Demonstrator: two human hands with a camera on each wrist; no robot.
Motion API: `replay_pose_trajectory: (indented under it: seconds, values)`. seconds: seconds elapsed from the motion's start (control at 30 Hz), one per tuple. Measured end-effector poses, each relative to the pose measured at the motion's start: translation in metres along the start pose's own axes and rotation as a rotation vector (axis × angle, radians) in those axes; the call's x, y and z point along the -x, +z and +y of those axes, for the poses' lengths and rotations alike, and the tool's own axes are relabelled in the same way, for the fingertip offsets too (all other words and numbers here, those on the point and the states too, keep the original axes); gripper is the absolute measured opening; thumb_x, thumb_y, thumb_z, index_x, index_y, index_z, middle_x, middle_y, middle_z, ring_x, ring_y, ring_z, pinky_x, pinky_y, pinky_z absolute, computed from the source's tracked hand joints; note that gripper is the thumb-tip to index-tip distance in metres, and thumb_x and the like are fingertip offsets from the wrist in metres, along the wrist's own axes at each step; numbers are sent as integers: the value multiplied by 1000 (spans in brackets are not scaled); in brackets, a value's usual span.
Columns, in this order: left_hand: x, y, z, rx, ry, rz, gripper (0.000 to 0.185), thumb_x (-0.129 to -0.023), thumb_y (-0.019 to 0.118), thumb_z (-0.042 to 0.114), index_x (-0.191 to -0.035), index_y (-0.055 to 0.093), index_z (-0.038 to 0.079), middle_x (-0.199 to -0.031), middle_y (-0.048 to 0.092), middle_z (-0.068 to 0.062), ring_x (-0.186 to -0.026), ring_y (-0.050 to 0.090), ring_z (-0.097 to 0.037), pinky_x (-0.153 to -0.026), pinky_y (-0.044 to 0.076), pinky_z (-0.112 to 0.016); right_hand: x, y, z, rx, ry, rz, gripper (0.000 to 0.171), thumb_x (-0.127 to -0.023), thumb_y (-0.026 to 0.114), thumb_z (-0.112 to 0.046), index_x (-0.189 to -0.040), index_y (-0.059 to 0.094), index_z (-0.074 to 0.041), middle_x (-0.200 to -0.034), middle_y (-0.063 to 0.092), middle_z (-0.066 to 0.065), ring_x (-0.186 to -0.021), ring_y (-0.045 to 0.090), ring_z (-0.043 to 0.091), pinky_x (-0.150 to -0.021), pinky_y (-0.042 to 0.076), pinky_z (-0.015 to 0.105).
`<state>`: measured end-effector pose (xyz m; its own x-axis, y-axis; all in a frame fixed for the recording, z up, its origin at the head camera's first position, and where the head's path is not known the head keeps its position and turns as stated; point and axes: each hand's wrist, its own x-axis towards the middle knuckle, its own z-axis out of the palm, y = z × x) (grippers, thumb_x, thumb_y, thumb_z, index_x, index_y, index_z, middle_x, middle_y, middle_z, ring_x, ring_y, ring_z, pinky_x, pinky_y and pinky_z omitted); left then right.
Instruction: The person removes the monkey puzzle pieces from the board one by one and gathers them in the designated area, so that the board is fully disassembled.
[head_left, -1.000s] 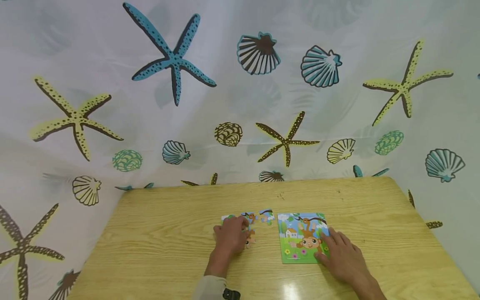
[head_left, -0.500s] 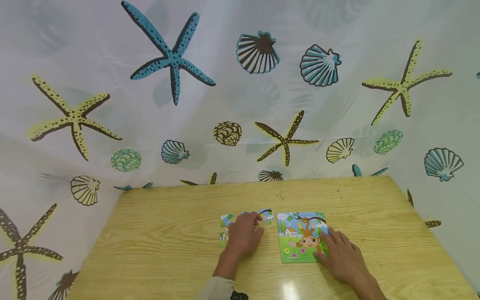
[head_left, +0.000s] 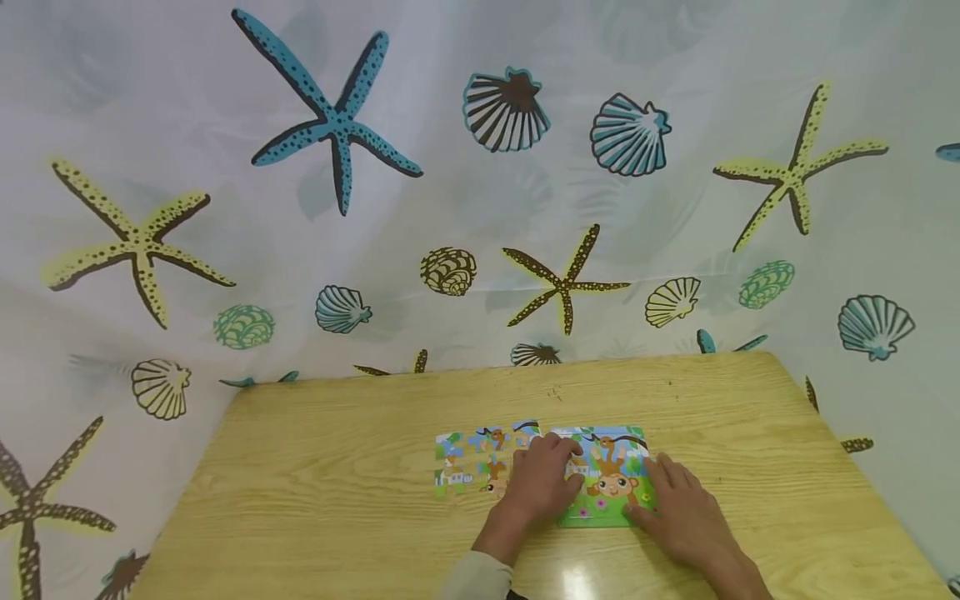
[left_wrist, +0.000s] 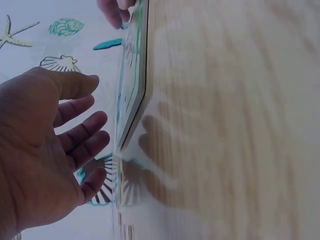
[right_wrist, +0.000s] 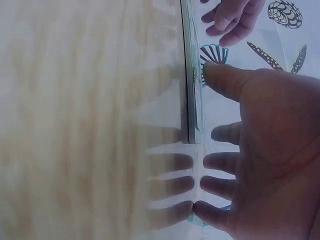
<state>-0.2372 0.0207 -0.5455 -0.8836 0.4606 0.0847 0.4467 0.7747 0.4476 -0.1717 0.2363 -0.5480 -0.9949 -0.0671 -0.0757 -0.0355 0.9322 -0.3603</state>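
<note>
A flat square puzzle board (head_left: 611, 510) with a hanging monkey picture lies on the table. My left hand (head_left: 538, 482) hovers at the board's left side and covers part of it. In the left wrist view its fingers are relaxed and bent, holding nothing, with a gap to the board's edge (left_wrist: 135, 102). My right hand (head_left: 690, 517) is at the board's right edge, thumb near the lower right corner. The right wrist view shows its fingers extended and its thumb by the board (right_wrist: 191, 115). Loose puzzle pieces (head_left: 453, 477) lie left of the board, some partly hidden by the left hand.
The wooden table (head_left: 322, 500) extends to both sides of the board and pieces. Behind and beside it hangs a white curtain (head_left: 420, 200) printed with starfish and shells.
My left hand has moved right, from above the loose pieces to the board's left side, uncovering several pieces. The right hand has stayed by the board's right edge.
</note>
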Motion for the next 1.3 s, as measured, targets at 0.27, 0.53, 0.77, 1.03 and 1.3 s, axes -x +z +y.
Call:
replay_pose_trajectory:
  seconds: [0.27,0.53,0.77,1.03,1.3]
  values:
    - [-15,12,23,-106,46,-76,39,-96,58,37,-132,56,25,-130,53,2,-119,48,-19,-89,41,-44,4,1,7,35,26,-3,78,-89,58,-57,-144,42,-4,-152,35,22,-139,30,47,-100,29,70]
    - [-25,29,34,-238,7,-124,46,-94,56,51,-134,54,31,-136,47,7,-120,44,-17,-87,39,-42,4,3,8,49,8,5,72,-90,61,-51,-143,45,-6,-151,38,21,-138,33,46,-99,32,70]
    - [-29,32,40,-243,-6,-90,39,-92,57,54,-125,60,34,-130,49,7,-111,45,-16,-83,39,-41,4,1,9,68,14,8,71,-89,62,-52,-142,46,-8,-150,39,20,-137,35,45,-97,34,70]
    - [-36,34,44,-133,-70,-104,33,-89,66,47,-115,63,28,-126,51,5,-111,45,-17,-85,38,-43,3,0,10,57,33,-3,67,-90,62,-50,-142,48,-10,-150,39,19,-138,34,44,-97,33,70]
    - [-39,35,46,-37,-100,-108,28,-87,71,41,-108,58,27,-107,55,7,-100,47,-16,-82,34,-43,2,1,12,51,34,22,63,-90,64,-45,-140,49,-10,-149,41,18,-137,36,43,-95,35,70]
